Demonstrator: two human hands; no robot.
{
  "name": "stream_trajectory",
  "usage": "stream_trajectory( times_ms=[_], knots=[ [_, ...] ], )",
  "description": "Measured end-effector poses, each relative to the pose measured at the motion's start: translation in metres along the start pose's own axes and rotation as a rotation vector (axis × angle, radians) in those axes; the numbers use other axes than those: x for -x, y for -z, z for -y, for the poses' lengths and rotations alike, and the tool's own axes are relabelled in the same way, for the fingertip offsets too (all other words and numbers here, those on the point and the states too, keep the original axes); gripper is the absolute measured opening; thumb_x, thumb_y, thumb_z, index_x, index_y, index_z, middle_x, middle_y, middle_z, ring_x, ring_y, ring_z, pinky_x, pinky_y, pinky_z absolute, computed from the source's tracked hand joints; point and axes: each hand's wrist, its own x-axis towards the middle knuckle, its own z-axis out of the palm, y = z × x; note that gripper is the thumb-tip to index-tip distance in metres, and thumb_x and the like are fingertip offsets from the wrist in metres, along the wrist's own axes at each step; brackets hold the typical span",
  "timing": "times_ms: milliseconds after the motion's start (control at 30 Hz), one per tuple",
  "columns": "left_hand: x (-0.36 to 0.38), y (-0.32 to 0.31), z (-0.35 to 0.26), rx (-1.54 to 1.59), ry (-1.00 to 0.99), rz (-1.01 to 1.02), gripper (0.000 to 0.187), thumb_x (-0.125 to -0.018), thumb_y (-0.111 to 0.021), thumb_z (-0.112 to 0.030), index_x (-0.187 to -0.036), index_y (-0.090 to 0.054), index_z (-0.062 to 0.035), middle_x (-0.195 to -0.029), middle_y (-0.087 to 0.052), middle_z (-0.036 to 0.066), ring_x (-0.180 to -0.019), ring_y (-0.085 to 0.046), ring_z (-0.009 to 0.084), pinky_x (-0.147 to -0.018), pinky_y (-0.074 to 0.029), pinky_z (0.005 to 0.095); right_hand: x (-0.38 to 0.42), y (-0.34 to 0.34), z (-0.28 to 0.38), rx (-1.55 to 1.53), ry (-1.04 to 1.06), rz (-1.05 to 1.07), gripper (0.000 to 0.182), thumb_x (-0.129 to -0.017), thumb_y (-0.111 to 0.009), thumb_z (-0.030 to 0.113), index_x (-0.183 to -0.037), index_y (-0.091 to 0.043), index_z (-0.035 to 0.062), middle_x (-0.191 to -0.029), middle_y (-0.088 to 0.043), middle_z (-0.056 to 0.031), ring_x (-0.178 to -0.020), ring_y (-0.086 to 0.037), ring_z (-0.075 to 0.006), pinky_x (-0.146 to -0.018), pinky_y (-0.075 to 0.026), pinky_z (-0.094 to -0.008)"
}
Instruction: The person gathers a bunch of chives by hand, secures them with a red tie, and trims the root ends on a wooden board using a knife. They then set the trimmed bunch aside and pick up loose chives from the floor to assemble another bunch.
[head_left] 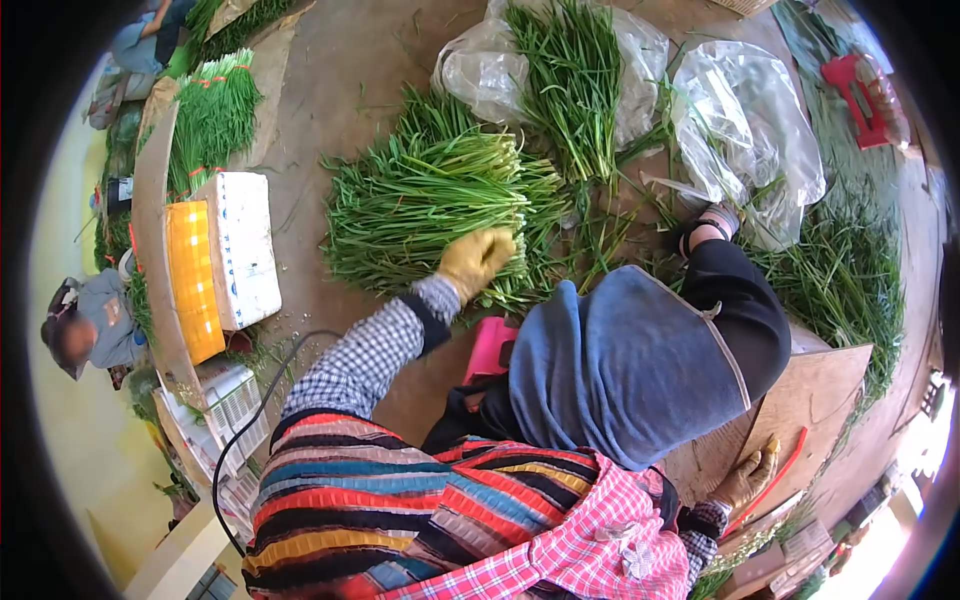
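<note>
A big pile of green chives (420, 205) lies on the floor in front of me, its pale stem ends pointing right. My left hand (478, 262), in a yellow work glove, is over those stem ends with its fingers curled around some of them; the fingertips are partly hidden. Down at the right, my right hand (748, 476), also gloved, rests on a wooden board (815, 400) with its fingers apart. Beside it on the board lies a red strip (780, 480). A blue cloth (620, 360) covers my lap.
More chives (572, 85) lie on a clear plastic bag (485, 75); another bag (745, 130) is near my foot. Loose leaves (830, 270) spread at right. A pink stool (488, 350) is by my leg. At left stand a white foam box (248, 250), tied bundles (215, 115) and a person (105, 320).
</note>
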Motion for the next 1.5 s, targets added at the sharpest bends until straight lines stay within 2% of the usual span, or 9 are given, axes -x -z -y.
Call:
stream_trajectory(
  times_ms=[133,400,533,667,800,1133,1267,1333,1500],
  knots=[
    [0.056,-0.022,0.013,-0.168,0.088,0.085,0.036,-0.084,-0.065,-0.035,-0.107,-0.058,-0.0085,-0.081,-0.062,0.006,-0.077,-0.061,0.0193,-0.071,-0.049,0.031,0.0,-0.001,-0.009,-0.018,-0.01,0.011,0.033,-0.091,-0.051,0.004,-0.123,-0.054,-0.0021,-0.124,-0.056,-0.0109,-0.116,-0.05,-0.0227,-0.102,-0.036,-0.0317],
    [0.075,-0.045,0.071,0.889,1.149,0.22,0.104,-0.069,-0.061,-0.074,-0.137,-0.035,0.0,-0.137,-0.043,0.021,-0.12,-0.048,0.0301,-0.1,-0.038,0.0454,-0.031,0.015,0.02,-0.134,0.037,0.063,0.038,-0.093,-0.046,0.0,-0.131,-0.049,0.0024,-0.134,-0.049,-0.0123,-0.127,-0.042,-0.0234,-0.108,-0.03,-0.033],
    [0.059,-0.024,0.031,0.118,0.514,0.58,0.056,-0.082,-0.059,-0.056,-0.1,-0.063,-0.0021,-0.088,-0.067,0.013,-0.084,-0.064,0.0249,-0.079,-0.05,0.0348,-0.068,0.026,0.09,-0.434,0.161,0.024,0.032,-0.097,-0.046,0.011,-0.126,-0.051,0.0008,-0.132,-0.052,-0.0126,-0.127,-0.042,-0.0259,-0.108,-0.031,-0.0381],
    [0.008,0.005,0.023,-0.414,-0.099,0.067,0.08,-0.073,-0.064,-0.062,-0.128,-0.049,-0.0048,-0.118,-0.056,0.017,-0.11,-0.054,0.0283,-0.097,-0.041,0.0365,-0.091,0.03,0.216,-0.177,0.55,0.112,0.031,-0.098,-0.045,0.015,-0.123,-0.051,-0.0018,-0.13,-0.053,-0.0141,-0.127,-0.042,-0.028,-0.108,-0.031,-0.0387],
    [-0.051,0.024,0.009,-0.815,0.036,0.34,0.128,-0.057,-0.066,-0.074,-0.149,-0.001,-0.0112,-0.154,-0.009,0.016,-0.143,-0.007,0.0322,-0.114,-0.006,0.0497,-0.102,0.007,0.299,-0.309,0.753,0.273,0.03,-0.096,-0.047,0.016,-0.121,-0.054,-0.0004,-0.128,-0.055,-0.0153,-0.125,-0.045,-0.0291,-0.107,-0.033,-0.0388],
    [-0.027,0.006,0.022,-0.807,-0.014,0.402,0.113,-0.066,-0.064,-0.069,-0.148,-0.014,-0.0098,-0.15,-0.024,0.016,-0.14,-0.018,0.033,-0.113,-0.006,0.052,-0.091,-0.108,0.397,-0.251,0.882,0.884,0.038,-0.08,-0.067,0.015,-0.116,-0.061,0.009,-0.116,-0.062,-0.0127,-0.109,-0.058,-0.027,-0.093,-0.045,-0.0342],
    [0.037,-0.015,0.034,-0.224,-0.125,0.138,0.075,-0.081,-0.061,-0.055,-0.131,-0.044,-0.0028,-0.127,-0.052,0.016,-0.123,-0.045,0.0297,-0.106,-0.032,0.0424,-0.081,-0.171,0.41,-0.086,0.948,1.047,0.053,-0.079,-0.068,0.031,-0.125,-0.055,0.0097,-0.121,-0.059,-0.0128,-0.114,-0.055,-0.028,-0.096,-0.043,-0.036],
    [0.069,-0.039,0.039,0.598,0.424,0.187,0.065,-0.082,-0.064,-0.051,-0.12,-0.051,0.0002,-0.114,-0.06,0.014,-0.113,-0.053,0.0269,-0.1,-0.039,0.0384,-0.071,-0.206,0.41,-0.053,0.945,1.084,0.061,-0.077,-0.069,0.037,-0.128,-0.051,0.0095,-0.124,-0.058,-0.013,-0.115,-0.053,-0.028,-0.097,-0.042,-0.0361],
    [0.077,-0.068,0.08,1.666,1.037,-0.131,0.122,-0.064,-0.068,-0.068,-0.143,-0.011,0.005,-0.15,-0.019,0.021,-0.14,-0.019,0.0282,-0.115,-0.016,0.038,-0.036,-0.268,0.403,0.005,0.873,1.125,0.074,-0.074,-0.071,0.043,-0.135,-0.045,0.0106,-0.131,-0.052,-0.0138,-0.12,-0.05,-0.0272,-0.1,-0.04,-0.0351]
  ],
)
